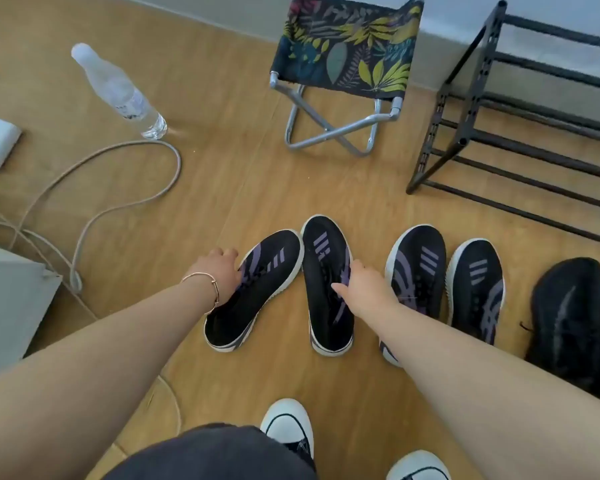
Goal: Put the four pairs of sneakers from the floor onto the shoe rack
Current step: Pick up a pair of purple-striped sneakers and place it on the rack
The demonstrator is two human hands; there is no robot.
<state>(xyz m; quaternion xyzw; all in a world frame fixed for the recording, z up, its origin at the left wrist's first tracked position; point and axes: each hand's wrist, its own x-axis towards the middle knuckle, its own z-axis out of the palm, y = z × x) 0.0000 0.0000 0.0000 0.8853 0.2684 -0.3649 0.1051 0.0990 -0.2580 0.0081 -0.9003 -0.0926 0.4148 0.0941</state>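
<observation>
Wood-look floor (222,188), head view only. Black shoe rack (520,140) stood at upper right, its bars bare. 2 purple-striped sneakers lay side by side mid-floor: left hand (222,275) curled over the left sneaker (257,289) at its collar, right hand (364,289) wrapped on the right sneaker (326,282), neither lifted. Second matching pair (444,282) and a black sneaker (568,313) waited to the right. Judgement: seat fingers inside each collar, lift both level, carry clear of the folding stool (343,74), set toes inward across 2 bars.
</observation>
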